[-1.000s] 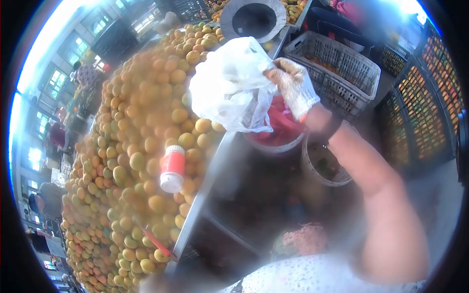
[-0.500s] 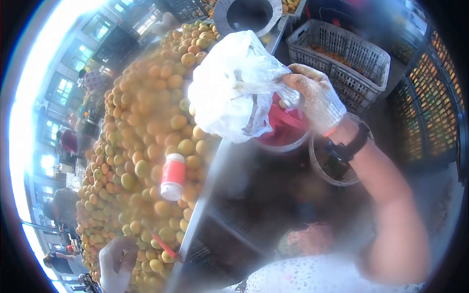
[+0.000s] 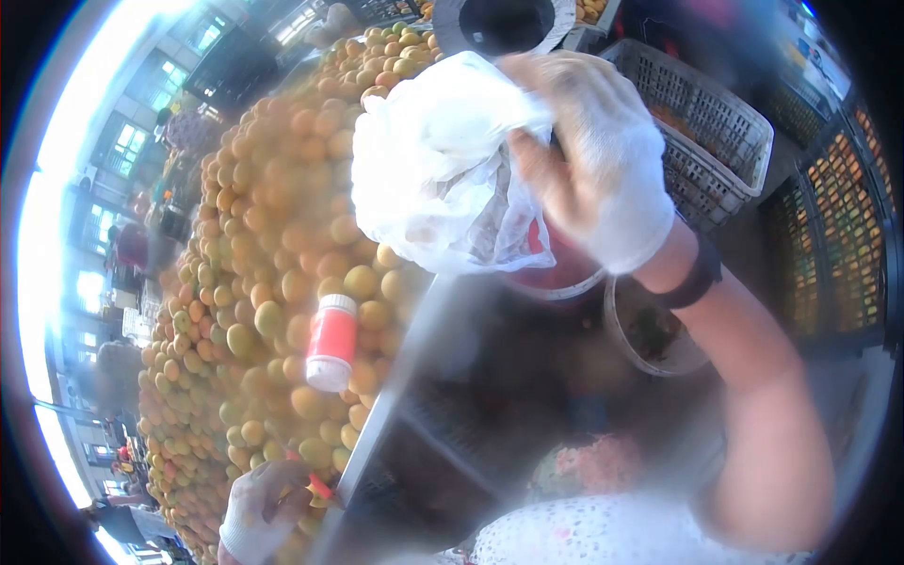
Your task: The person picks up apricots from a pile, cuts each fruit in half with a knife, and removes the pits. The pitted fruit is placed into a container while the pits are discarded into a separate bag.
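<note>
My right hand [image 3: 607, 155], in a white glove with bare-looking fingertips, is closed on a crumpled white plastic bag [image 3: 443, 160]; its thumb presses on the near side and the other fingers are partly hidden behind it. The bag hangs over the edge of the fruit pile. At the lower left my left hand [image 3: 264, 513], also gloved, has its fingers curled across a slim red stick [image 3: 321, 487] lying on the fruit. A white bottle with a red label [image 3: 331, 342] lies on the fruit between my hands.
Round yellow-orange fruits [image 3: 245, 311] fill the table up to its metal edge [image 3: 381, 414]. Beyond the bag are a red bucket [image 3: 556, 273], a pale bucket [image 3: 650, 353] and a grey crate [image 3: 702, 151]. Dark crates of fruit [image 3: 838, 179] stand at right. Other people are blurred at far left.
My right hand has shifted its hold on the bag, its fingers now reaching further over the top. My left hand has moved right, onto the red stick.
</note>
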Tool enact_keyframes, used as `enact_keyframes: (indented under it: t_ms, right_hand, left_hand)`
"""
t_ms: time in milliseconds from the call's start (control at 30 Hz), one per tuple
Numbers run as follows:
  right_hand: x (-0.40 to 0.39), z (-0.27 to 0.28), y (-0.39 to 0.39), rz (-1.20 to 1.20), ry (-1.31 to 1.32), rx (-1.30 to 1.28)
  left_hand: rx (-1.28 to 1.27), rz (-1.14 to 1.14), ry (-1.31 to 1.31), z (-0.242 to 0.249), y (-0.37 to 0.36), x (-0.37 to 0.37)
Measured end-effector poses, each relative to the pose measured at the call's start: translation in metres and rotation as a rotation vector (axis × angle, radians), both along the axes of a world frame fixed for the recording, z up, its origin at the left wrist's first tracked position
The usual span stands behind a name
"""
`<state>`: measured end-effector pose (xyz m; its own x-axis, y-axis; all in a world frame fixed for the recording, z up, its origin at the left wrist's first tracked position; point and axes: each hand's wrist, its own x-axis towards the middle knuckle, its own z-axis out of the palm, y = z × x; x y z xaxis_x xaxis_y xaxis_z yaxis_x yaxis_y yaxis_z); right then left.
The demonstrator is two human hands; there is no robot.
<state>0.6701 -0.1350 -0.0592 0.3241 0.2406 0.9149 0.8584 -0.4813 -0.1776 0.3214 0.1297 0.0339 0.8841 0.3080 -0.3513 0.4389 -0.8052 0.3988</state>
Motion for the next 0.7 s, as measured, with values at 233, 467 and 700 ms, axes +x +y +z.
enact_keyframes:
  t_ms: [233,467,700]
  right_hand:
    - [0.009,-0.013,0.082,0.267,-0.240,-0.357]
    - [0.044,-0.040,0.045,-0.013,0.273,-0.510]
    - [0.055,-0.057,0.042,-0.049,0.469,-0.482]
  left_hand:
    - [0.013,-0.018,0.104,-0.018,-0.004,-0.013]
    - [0.037,-0.037,0.064,-0.035,0.002,-0.024]
    - [-0.059,0.055,0.193,-0.030,-0.004,-0.011]
